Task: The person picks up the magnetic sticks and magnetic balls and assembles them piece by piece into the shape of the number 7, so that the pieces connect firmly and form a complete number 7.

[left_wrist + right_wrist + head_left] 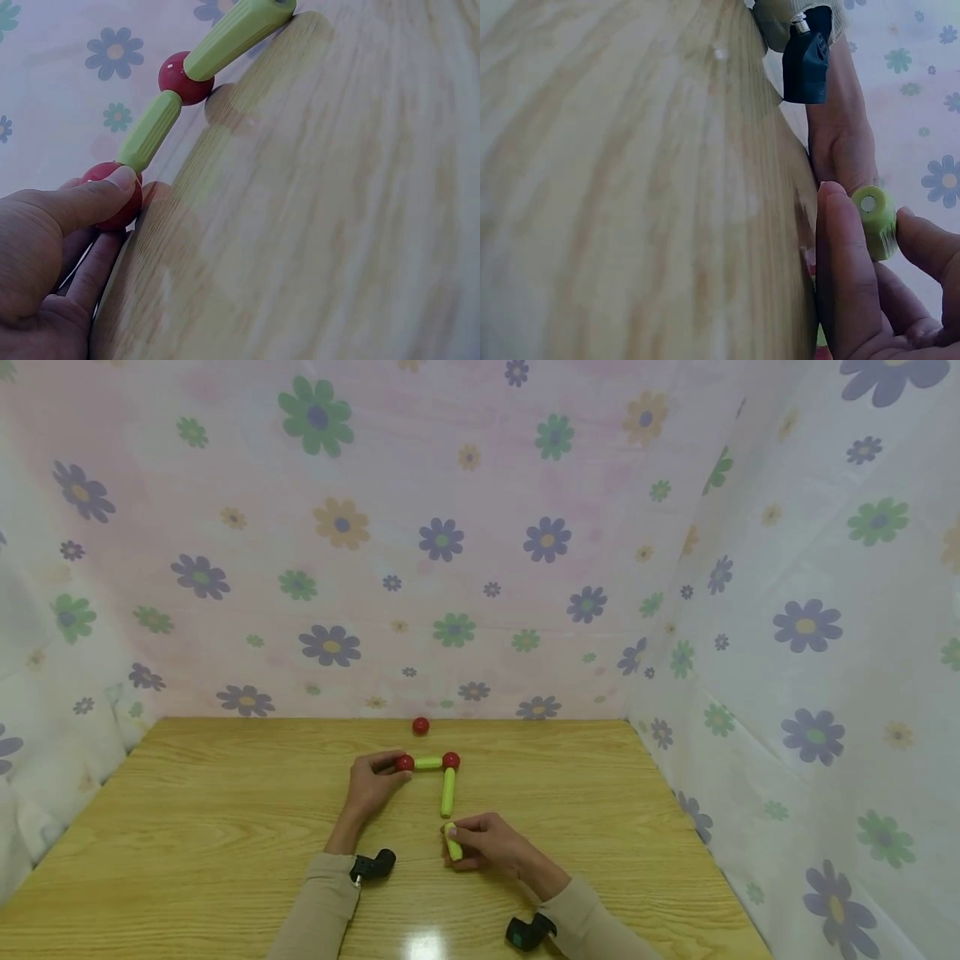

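Note:
My left hand [375, 787] holds a red ball [112, 196] between thumb and fingers. That ball joins one end of a short yellow-green rod [428, 762]. A second red ball [451, 761] sits at the rod's other end, and from it another yellow-green rod [447, 793] runs toward the person along the table. In my right hand [491, 845] a loose yellow-green rod [876, 223] is pinched between thumb and fingers, apart from the joined pieces; a pale round disc shows in its end in the right wrist view.
Behind the joined pieces, a single red ball [421, 726] lies near the back edge of the wooden table [225, 827]. Flower-patterned curtains [390, 635] hang behind and at both sides. A black camera [375, 865] is strapped to the left wrist, another [527, 932] to the right.

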`<state>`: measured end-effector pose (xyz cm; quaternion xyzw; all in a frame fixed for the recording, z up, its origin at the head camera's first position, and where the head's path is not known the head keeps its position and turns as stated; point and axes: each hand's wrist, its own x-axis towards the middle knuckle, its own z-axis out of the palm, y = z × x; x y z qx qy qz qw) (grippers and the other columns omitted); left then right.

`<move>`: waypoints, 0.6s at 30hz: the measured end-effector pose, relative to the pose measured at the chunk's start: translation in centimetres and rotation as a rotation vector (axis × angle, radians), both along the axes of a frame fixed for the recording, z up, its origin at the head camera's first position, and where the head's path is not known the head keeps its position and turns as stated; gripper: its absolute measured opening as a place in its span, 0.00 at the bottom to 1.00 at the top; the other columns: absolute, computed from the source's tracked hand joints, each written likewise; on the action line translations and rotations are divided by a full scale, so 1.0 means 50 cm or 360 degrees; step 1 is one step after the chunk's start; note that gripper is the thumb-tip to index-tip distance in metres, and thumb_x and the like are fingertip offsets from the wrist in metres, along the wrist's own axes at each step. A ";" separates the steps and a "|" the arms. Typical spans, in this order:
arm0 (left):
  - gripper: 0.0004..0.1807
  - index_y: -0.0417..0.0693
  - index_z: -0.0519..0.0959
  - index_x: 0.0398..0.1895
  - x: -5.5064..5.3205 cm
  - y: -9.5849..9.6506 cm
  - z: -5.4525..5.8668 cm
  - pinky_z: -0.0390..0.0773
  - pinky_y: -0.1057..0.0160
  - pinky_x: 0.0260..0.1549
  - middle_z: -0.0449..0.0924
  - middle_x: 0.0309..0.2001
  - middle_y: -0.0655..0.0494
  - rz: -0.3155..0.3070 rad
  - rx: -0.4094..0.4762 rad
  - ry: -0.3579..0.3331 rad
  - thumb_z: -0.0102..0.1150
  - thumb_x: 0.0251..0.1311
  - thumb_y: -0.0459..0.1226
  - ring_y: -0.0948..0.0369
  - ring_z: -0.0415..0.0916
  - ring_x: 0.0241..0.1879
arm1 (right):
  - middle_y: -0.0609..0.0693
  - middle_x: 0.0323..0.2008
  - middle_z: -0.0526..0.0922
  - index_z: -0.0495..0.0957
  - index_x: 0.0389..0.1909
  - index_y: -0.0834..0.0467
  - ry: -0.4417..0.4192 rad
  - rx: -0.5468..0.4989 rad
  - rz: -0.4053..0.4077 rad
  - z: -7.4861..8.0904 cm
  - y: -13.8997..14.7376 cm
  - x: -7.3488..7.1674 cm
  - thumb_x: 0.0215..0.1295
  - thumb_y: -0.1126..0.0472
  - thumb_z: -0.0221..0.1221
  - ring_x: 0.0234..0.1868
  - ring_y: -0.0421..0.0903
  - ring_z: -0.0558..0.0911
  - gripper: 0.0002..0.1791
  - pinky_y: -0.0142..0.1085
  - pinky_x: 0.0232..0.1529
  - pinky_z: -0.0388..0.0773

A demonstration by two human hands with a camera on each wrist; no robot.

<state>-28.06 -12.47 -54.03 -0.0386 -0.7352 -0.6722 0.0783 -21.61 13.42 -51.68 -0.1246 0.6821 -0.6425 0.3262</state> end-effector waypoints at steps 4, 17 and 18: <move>0.24 0.24 0.77 0.59 0.020 0.003 0.031 0.84 0.56 0.54 0.78 0.57 0.26 -0.0027 -0.0021 0.0022 0.68 0.58 0.22 0.35 0.77 0.59 | 0.57 0.41 0.89 0.80 0.55 0.71 -0.0036 -0.0002 -0.0003 0.000 -0.002 0.001 0.78 0.59 0.55 0.43 0.47 0.89 0.19 0.39 0.48 0.88; 0.23 0.24 0.78 0.58 0.028 0.005 0.043 0.84 0.57 0.55 0.78 0.57 0.27 -0.0010 -0.0044 0.0019 0.67 0.58 0.21 0.36 0.77 0.59 | 0.61 0.48 0.87 0.76 0.61 0.73 -0.0035 0.0034 0.0081 0.005 0.002 -0.002 0.76 0.66 0.56 0.49 0.50 0.87 0.19 0.41 0.52 0.86; 0.24 0.25 0.78 0.58 0.023 0.005 0.033 0.84 0.56 0.55 0.78 0.57 0.27 -0.0007 -0.0039 0.0021 0.68 0.58 0.22 0.36 0.77 0.59 | 0.61 0.48 0.87 0.76 0.60 0.73 -0.0036 0.0046 0.0066 0.003 0.002 -0.003 0.75 0.65 0.57 0.49 0.50 0.87 0.19 0.41 0.51 0.87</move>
